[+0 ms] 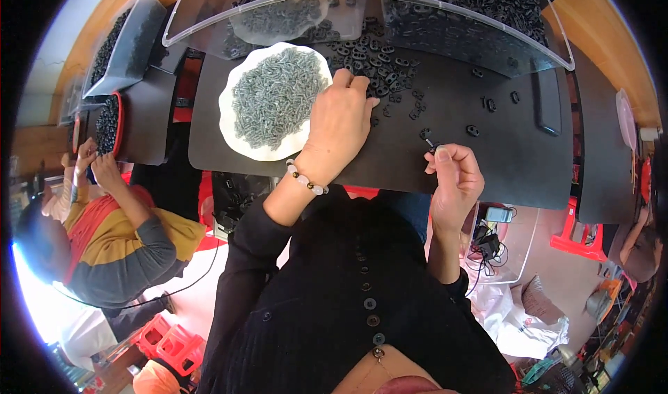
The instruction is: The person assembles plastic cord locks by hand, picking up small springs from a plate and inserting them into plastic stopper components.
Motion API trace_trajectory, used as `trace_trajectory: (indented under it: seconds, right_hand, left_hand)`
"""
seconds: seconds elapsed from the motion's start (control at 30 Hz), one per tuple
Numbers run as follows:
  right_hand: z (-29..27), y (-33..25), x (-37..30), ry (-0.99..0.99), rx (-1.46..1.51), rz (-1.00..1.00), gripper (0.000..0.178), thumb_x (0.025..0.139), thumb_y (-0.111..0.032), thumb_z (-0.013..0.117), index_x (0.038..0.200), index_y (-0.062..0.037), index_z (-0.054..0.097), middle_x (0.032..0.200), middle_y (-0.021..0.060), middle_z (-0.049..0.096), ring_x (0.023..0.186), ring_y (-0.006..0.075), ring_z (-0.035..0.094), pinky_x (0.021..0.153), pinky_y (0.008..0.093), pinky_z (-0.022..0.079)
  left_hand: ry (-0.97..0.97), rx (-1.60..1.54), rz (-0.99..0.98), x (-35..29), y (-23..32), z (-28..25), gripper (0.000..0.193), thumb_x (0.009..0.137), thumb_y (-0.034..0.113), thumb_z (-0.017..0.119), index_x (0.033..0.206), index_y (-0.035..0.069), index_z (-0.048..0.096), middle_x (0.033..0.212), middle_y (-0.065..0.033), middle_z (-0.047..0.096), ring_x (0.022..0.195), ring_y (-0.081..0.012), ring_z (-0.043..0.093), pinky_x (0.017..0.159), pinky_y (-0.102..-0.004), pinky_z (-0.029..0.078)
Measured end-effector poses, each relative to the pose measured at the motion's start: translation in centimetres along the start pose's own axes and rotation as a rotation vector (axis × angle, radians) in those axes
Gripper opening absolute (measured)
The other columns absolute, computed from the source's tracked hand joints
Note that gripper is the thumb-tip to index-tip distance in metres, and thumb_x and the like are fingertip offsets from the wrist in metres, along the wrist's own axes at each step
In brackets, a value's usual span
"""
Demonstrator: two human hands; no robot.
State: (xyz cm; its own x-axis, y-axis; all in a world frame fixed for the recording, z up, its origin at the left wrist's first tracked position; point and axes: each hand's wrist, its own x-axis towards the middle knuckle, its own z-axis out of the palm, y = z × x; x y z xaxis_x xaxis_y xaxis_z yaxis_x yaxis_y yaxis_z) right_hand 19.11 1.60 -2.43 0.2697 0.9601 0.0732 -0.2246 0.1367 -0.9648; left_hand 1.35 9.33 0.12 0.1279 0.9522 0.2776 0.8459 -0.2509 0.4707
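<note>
My left hand (339, 117), a beaded bracelet at its wrist, bends over the table beside a scalloped white dish (229, 119) heaped with small metal springs (275, 95). Its fingers are curled downward at the edge of a scatter of small black plastic pieces with holes (383, 67), which look like cord locks. What its fingertips hold, if anything, is hidden. Farther right, near the table's front edge, my right hand (456, 182) pinches a small black piece (433, 146) between thumb and fingers. A thin light-coloured bit, perhaps a spring, shows at that piece's tip.
Clear plastic bins (473, 35) full of black pieces line the back of the dark table (508, 164). A dark flat rectangular object (547, 101) lies at the right. At far left, another person's hands (101, 168) work beside a red-rimmed tray (120, 126) of black pieces.
</note>
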Motion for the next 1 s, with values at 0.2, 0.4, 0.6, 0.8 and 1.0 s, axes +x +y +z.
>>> trace_trajectory:
  seconds: [0.2,0.4,0.6,0.8,1.0]
  right_hand:
    - [0.0,0.1,0.0,-0.019,0.028,-0.030,0.008,0.091,-0.005,0.062,0.092,0.0022,0.060,0.082,0.0047,0.063,0.072,0.0086,0.060,0.068,0.0225,0.050]
    - [0.1,0.0,0.1,-0.013,0.002,-0.016,0.008,0.091,-0.006,0.062,0.093,0.0016,0.060,0.082,0.0046,0.063,0.073,0.0089,0.061,0.065,0.0212,0.049]
    - [0.0,0.2,0.2,-0.030,0.009,-0.021,0.008,0.091,-0.006,0.062,0.093,0.0015,0.060,0.082,0.0044,0.063,0.073,0.0087,0.061,0.067,0.0212,0.049]
    - [0.1,0.3,0.2,-0.025,0.038,-0.022,0.007,0.091,-0.005,0.061,0.093,0.0017,0.060,0.083,0.0045,0.063,0.073,0.0085,0.060,0.067,0.0213,0.049]
    - [0.2,0.2,0.2,-0.002,-0.004,-0.011,0.007,0.091,-0.005,0.061,0.092,0.0015,0.060,0.082,0.0047,0.063,0.072,0.0085,0.060,0.065,0.0208,0.048]
  left_hand:
    - [0.023,-0.022,0.043,-0.3,-0.1,0.1,0.020,0.081,0.015,0.067,0.098,0.003,0.065,0.091,-0.0168,0.060,0.077,-0.0372,0.061,0.068,-0.0434,0.050]
    - [0.035,-0.047,0.049,-0.3,0.0,0.2,0.015,0.084,0.011,0.062,0.096,0.002,0.066,0.088,-0.0177,0.060,0.076,-0.0373,0.061,0.067,-0.0437,0.050]
    - [0.065,-0.086,0.126,0.2,-0.7,0.6,0.018,0.083,0.004,0.059,0.100,0.002,0.067,0.086,-0.0184,0.061,0.072,-0.0370,0.061,0.065,-0.0412,0.051]
    - [0.070,-0.338,-0.024,-0.2,-0.5,-0.4,0.020,0.085,0.003,0.061,0.104,0.002,0.068,0.081,-0.0113,0.060,0.062,-0.0186,0.059,0.057,-0.0294,0.048]
    - [0.082,-0.618,-0.176,-3.2,0.9,-2.3,0.018,0.086,0.000,0.059,0.100,0.003,0.069,0.082,-0.0105,0.062,0.059,-0.0144,0.057,0.055,-0.0270,0.045]
